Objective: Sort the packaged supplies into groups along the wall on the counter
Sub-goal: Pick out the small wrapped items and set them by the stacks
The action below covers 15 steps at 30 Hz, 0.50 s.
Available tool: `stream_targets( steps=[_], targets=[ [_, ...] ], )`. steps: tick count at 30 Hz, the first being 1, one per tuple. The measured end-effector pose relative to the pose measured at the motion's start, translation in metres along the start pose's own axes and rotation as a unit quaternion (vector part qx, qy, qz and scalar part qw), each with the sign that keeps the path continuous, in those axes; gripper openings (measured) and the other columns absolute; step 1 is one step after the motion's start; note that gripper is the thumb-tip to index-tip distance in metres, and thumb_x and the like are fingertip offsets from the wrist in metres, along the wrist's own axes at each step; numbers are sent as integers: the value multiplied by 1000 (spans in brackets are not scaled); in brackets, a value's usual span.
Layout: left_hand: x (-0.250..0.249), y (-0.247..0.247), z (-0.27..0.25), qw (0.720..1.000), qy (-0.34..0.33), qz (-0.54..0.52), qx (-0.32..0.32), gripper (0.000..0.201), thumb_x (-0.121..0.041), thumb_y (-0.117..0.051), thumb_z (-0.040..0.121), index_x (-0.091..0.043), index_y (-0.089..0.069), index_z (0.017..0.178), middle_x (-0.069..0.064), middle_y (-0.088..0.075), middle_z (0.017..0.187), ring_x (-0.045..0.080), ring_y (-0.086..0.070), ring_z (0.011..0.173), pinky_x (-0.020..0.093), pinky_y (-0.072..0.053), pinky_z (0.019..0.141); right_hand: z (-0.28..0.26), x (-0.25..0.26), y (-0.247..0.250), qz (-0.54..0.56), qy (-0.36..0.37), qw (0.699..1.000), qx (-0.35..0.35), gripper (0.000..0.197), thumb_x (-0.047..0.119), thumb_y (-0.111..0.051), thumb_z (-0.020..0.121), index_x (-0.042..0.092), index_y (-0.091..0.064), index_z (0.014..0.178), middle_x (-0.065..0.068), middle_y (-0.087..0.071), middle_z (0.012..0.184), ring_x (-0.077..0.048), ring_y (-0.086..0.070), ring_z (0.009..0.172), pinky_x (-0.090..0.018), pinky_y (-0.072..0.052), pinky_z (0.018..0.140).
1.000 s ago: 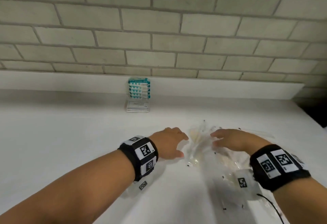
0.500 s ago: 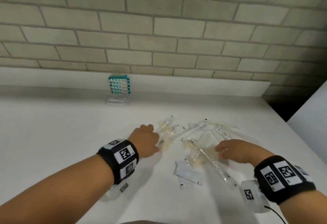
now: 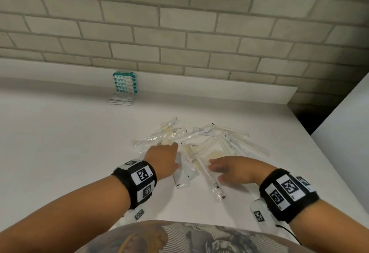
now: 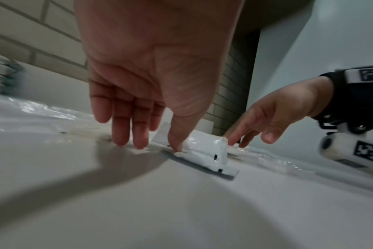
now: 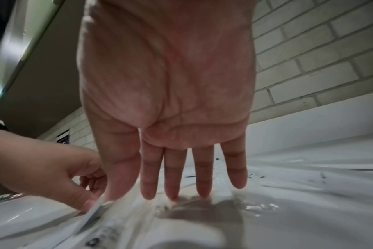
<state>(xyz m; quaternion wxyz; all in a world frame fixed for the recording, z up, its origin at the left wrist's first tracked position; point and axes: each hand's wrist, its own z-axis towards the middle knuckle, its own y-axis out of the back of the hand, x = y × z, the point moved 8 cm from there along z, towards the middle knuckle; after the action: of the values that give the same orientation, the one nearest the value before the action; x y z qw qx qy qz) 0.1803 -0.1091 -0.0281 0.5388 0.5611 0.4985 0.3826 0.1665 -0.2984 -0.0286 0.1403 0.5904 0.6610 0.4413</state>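
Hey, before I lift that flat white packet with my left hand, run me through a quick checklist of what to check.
1. Left hand on the flat white packet: thumb tip touches its edge, no grip yet; not ok.
2. Right hand off that packet: fingers rest flat on the clear wrappers; ok.
3. Anything lying over the packet: cannot tell.
4. Existing stack by the wall upright: ok.
5. Bare counter beside the stack for a new group: ok.
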Motion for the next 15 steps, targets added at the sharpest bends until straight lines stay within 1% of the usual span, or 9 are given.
stream_targets(
  steps=[2,4,5,6,7,9,11,12,15],
  targets=[
    [4,3,-1,1000,17,10,-7,37,-44,-51,91,-14,-44,112,2,-59,98,22,-59,89,30,-42,69,3,-20,18,9,-21,997,-74,39,24,-55,93,31,-57,131,16,-51,140,-11,-49,125,-32,-37,108],
    [1,-4,-2,1000,-4,-1,28,30,-47,-55,87,-18,-49,95,-2,-56,95,21,-57,91,30,-40,68,5,-47,44,9,-74,983,-170,27,22,-49,95,26,-66,116,6,-64,124,-16,-59,109,-29,-45,95],
    [-3,-10,-3,998,-18,-17,54,30,-49,-59,82,-21,-50,90,-5,-55,95,18,-55,90,29,-39,67,6,-61,53,-7,-107,975,-195,27,22,-46,96,23,-67,111,4,-66,118,-17,-60,104,-29,-47,90],
    [-7,-16,-5,996,-26,-33,76,30,-50,-63,78,-23,-52,89,-7,-53,95,16,-52,90,28,-38,66,8,-73,59,-31,-134,971,-193,28,22,-43,97,20,-68,109,1,-67,115,-19,-61,102,-28,-47,88],
    [-10,-19,-6,995,-29,-48,85,31,-49,-66,75,-26,-54,92,-8,-52,97,15,-50,91,27,-37,65,11,-82,62,-53,-151,972,-174,30,22,-42,97,18,-69,108,-1,-68,114,-20,-62,101,-28,-47,87],
    [-13,-20,-4,993,-19,-74,86,37,-43,-72,70,-30,-53,99,-9,-48,101,14,-48,92,27,-36,64,17,-93,61,-81,-156,975,-135,30,22,-44,96,16,-69,112,-2,-67,117,-21,-62,104,-28,-47,91],
    [-12,-20,0,993,-3,-82,90,46,-39,-75,69,-30,-51,107,-9,-46,104,14,-47,93,27,-38,66,25,-100,62,-57,-138,980,-130,27,19,-47,96,20,-67,114,-1,-64,122,-21,-59,109,-30,-46,94],
    [-10,-20,2,992,7,-81,92,52,-38,-76,69,-30,-50,113,-8,-46,108,14,-46,96,29,-41,70,27,-103,64,-43,-131,981,-135,27,16,-47,95,23,-65,112,-1,-62,122,-20,-58,108,-30,-45,93],
    [-3,-23,5,991,33,-78,99,70,-38,-76,71,-28,-42,131,-7,-45,124,17,-45,111,35,-47,87,28,-118,69,-18,-143,976,-161,31,5,-44,90,30,-54,105,1,-60,115,-19,-56,96,-29,-46,80]
  ],
)
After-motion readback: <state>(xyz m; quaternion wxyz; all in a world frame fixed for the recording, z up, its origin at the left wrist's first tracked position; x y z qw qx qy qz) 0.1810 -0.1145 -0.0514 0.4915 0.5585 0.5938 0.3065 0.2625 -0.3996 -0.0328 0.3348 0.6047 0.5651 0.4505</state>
